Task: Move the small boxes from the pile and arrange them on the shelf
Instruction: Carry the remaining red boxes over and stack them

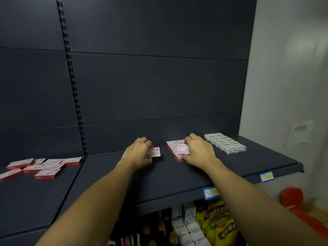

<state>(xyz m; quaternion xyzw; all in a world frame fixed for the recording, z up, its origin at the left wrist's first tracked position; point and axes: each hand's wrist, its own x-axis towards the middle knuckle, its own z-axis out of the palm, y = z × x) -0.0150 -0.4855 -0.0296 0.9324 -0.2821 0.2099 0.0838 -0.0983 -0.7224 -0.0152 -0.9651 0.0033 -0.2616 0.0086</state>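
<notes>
Both bare hands, left hand [137, 151] and right hand [197, 150], each pinched one small red-and-white cardboard box [154, 151] by its edges; light, stiff, probably crushable.

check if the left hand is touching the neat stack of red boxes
Apart. The head view shows the left hand holding its own single box, with bare dark shelf between it and the red stack.

on the dark shelf [195, 173], the left hand [137, 151] pinches a red-and-white box [155, 151] just left of the arranged red row [174, 148]. the right hand [198, 150] holds another box [182, 149] over that row. a loose pile [39, 166] lies far left of it, white boxes [225, 143] right.
</notes>
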